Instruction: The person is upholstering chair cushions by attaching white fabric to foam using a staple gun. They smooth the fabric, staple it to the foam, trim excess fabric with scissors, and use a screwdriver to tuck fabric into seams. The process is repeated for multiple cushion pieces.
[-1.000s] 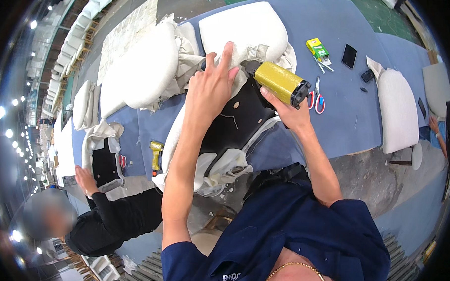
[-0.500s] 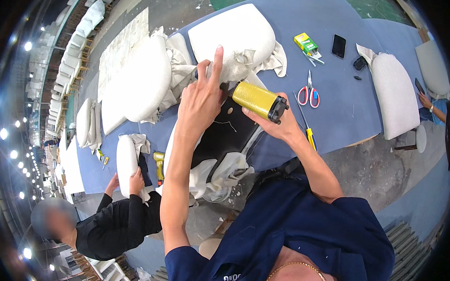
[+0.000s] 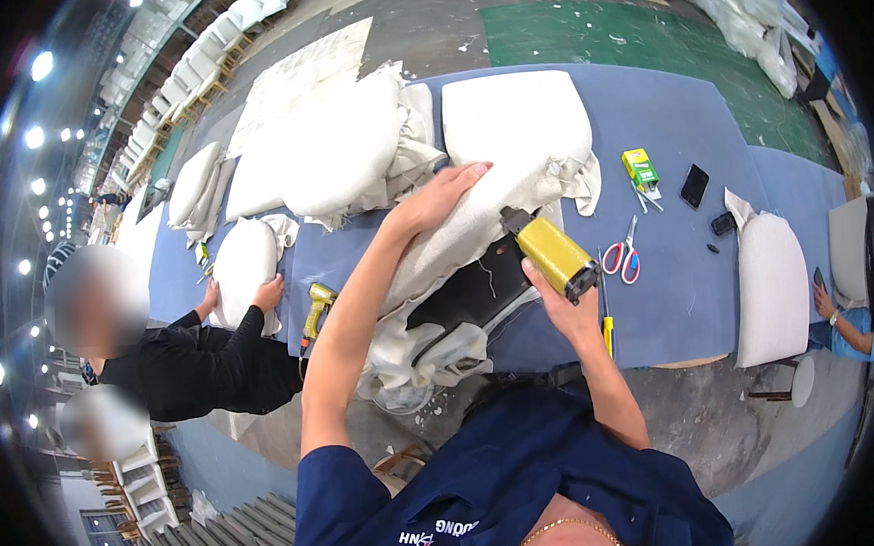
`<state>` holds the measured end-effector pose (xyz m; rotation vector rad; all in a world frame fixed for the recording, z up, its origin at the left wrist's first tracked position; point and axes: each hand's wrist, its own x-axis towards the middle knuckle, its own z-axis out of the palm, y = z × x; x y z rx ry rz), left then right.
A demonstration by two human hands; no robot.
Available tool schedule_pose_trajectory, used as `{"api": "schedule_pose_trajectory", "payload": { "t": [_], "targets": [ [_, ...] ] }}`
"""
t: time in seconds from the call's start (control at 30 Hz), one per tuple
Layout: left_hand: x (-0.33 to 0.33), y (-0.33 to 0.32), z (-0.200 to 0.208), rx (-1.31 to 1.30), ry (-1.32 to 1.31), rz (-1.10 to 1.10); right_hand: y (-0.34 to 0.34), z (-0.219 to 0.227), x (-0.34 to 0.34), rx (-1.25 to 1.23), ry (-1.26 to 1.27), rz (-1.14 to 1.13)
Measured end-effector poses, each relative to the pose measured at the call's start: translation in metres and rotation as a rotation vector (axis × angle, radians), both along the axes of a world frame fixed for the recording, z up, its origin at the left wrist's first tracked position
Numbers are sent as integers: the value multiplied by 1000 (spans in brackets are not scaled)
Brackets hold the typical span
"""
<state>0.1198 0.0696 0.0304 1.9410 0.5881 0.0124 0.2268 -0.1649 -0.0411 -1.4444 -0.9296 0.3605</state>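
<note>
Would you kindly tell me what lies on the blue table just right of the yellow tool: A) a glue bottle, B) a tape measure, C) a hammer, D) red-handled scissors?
D: red-handled scissors lie on the blue table beside the yellow tool in the right hand.

- The person's left hand [image 3: 439, 198] is lying flat, palm down, with the fingers stretched out and held together, pointing away from the body.
- The left forearm is reaching up and forward, bare, the elbow bent low near the chest.
- The right hand [image 3: 565, 305] is curling closed in a grip, the bare forearm angling up from the lower right.
</note>
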Motion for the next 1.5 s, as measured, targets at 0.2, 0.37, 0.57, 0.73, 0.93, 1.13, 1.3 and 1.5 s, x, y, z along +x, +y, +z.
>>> {"api": "schedule_pose_trajectory", "payload": {
  "t": [0.2, 0.37, 0.57, 0.73, 0.93, 1.13, 1.3, 1.5],
  "targets": [
    [-14, -36, 7, 537, 10, 73, 13, -14, -7, 41, -194, -75],
    [-16, -68, 4, 1080, 113, 138, 17, -6, -4, 53, 99, 19],
    [-18, -65, 6, 1113, 46, -20, 10, 2, -4, -68, -32, 43],
    [-22, -66, 15, 1086, 74, -87, 13, -8, -5, -46, -118, 96],
    [-31, -61, 14, 1084, 19, -138, 13, -6, -22, 46, -268, 106],
    [-54, -29, 12, 593, -240, -185, 6, -3, -39, -50, -78, 79],
    [-47, 16, -11, 127, -137, 0, 6, -2, -56, -26, 114, -21],
    [-66, -19, 7, 262, 132, 104, 20, -15, -72, 16, -167, -146]
  ]
}}
